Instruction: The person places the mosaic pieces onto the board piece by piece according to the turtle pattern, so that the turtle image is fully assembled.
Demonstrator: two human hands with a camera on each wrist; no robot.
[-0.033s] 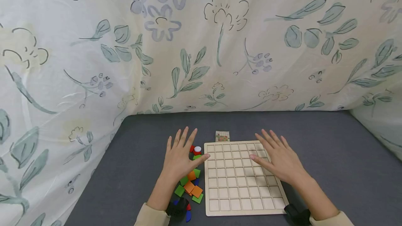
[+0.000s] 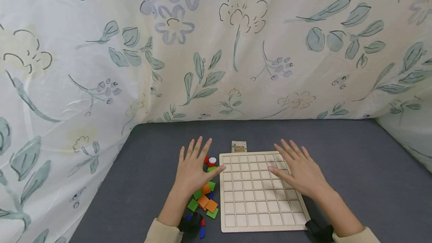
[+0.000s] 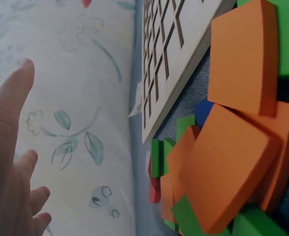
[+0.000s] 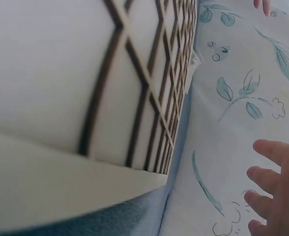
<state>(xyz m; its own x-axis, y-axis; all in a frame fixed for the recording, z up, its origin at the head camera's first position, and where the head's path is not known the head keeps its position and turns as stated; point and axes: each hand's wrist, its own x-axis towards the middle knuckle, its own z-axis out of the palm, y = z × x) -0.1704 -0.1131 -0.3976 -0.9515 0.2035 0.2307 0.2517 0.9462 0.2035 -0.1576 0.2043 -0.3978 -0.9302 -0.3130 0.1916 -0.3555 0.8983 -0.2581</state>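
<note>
A pale wooden grid board lies on the dark table. Over the pile at the board's left side, my left hand is held with fingers spread, its thumb tip overlapping the board's left edge in the head view. My right hand is above the board's right part, fingers straight and apart. Neither hand holds anything. Orange tiles, green tiles, and some blue and red pieces lie heaped under the left hand and forearm, which hide part of them. A white round piece sits on a red one near the left thumb.
Behind the board's far edge is a small printed card with a coloured grid pattern. A floral cloth hangs behind the dark table and along its sides. Black bands are on both wrists.
</note>
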